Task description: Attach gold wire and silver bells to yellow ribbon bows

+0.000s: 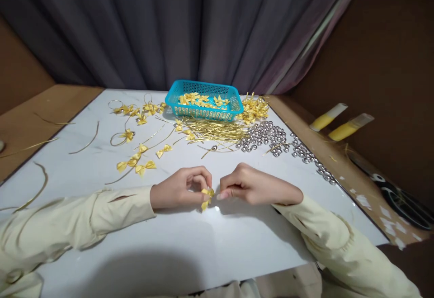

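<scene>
My left hand [178,187] is pinched on a small yellow ribbon bow [205,204], held just above the white board. Close to the right side of that bow, my right hand [251,185] has its thumb and finger pressed together. Whatever sits between those right fingertips is too small to make out. Several loose yellow bows [145,167] lie beyond my left hand. Past my right hand is a spread of small silver rings or beads [266,136], and a bundle of gold cords [217,130] rests to their left.
A blue plastic basket [203,113] with yellow bows in it stands at the back. Beside it is a pile of yellow bows [254,108]. Two glue-like tubes [351,127], black-handled scissors [403,203] and white paper scraps [389,225] lie along the right. Stray cords [42,185] lie left.
</scene>
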`<state>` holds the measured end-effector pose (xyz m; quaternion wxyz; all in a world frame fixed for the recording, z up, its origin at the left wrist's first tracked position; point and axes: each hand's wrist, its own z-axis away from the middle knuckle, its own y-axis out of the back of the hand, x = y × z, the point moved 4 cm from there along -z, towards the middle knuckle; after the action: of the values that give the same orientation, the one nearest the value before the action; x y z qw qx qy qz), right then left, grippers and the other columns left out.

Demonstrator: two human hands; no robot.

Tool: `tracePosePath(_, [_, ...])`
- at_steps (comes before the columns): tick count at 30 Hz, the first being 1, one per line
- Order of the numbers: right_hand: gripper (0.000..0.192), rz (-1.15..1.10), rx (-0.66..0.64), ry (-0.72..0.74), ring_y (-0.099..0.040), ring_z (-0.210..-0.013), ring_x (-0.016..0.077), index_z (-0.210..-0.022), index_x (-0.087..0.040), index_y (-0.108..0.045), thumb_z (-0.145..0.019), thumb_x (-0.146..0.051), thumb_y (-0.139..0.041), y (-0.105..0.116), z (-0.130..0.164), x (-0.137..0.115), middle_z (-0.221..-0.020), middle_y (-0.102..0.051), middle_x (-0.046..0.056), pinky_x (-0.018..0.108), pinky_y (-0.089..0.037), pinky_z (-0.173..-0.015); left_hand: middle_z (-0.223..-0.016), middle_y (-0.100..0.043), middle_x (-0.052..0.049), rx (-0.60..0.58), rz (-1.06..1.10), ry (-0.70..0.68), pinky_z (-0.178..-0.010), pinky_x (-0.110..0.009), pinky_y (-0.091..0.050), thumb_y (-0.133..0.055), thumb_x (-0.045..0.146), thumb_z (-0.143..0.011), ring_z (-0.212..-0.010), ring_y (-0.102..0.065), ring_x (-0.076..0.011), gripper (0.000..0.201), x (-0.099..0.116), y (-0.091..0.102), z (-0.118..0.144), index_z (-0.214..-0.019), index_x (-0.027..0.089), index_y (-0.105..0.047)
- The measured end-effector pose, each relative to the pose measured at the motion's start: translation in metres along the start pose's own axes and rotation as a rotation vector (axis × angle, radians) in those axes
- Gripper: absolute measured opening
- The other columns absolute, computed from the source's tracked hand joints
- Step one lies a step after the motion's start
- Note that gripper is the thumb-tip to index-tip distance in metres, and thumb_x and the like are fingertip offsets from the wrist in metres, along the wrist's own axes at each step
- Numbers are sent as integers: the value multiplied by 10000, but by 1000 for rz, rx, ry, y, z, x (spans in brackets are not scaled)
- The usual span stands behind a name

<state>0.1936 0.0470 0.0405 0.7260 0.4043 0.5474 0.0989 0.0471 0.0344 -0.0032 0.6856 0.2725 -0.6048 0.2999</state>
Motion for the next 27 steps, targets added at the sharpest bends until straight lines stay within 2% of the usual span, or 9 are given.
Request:
tracePosePath(3, [213,154,88,34,-443,-517,79,-770,-117,-658,-857,-134,-464,14,3,2,-595,-570,10,192,-330,-528,-679,-592,16,-47,130,109,-617,-219,-403,-685,195,-693,-633,-543,-111,202,1,2,-1,-857,143,-578])
tracePosePath(6, [215,222,159,99,-536,-620,108,-806,-124,-651,-844,-81,-445,21,5,1,-717,-631,55,207,-385,-601,-670,-594,21,-124,175,179,-610,-206,-402,-704,199,-699,-627,-545,-103,254,-1,2,-2,-937,145,-635])
tracePosePath(9, [229,242,228,159,-544,-647,115,-815,-132,-636,-839,-51,-423,23,6,-1,-725,-618,53,212,-399,-615,-720,-638,2,-172,201,194,-633,-202,-425,-707,202,-714,-660,-576,-107,272,-4,3,-3,-980,157,-674])
tracePosePath(14, [204,267,313,181,-533,-644,113,-828,-147,-624,-847,-51,-444,22,7,-6,-707,-605,35,207,-390,-591,-930,-704,-61,-214,218,161,-758,-245,-463,-682,227,-758,-829,-627,-159,228,-5,3,-5,-974,161,-704])
tracePosePath(18, [184,280,378,212,-531,-639,103,-828,-133,-633,-850,-43,-474,22,8,-8,-703,-610,31,199,-394,-595,-920,-713,-80,-211,144,144,-765,-262,-466,-646,302,-800,-819,-620,-167,216,-4,4,-5,-925,144,-724])
tracePosePath(21, [174,297,408,228,-533,-635,105,-823,-126,-637,-847,-42,-486,21,8,-7,-704,-614,35,202,-397,-592,-887,-721,-80,-190,167,153,-758,-267,-473,-621,349,-818,-798,-625,-169,241,-3,3,-5,-860,138,-729])
tracePosePath(27, [167,337,405,207,-538,-618,110,-826,-125,-646,-864,-74,-492,19,5,-7,-681,-607,32,206,-401,-568,-783,-719,-31,-118,185,180,-721,-236,-465,-683,261,-762,-728,-617,-136,117,-5,1,-5,-757,151,-722])
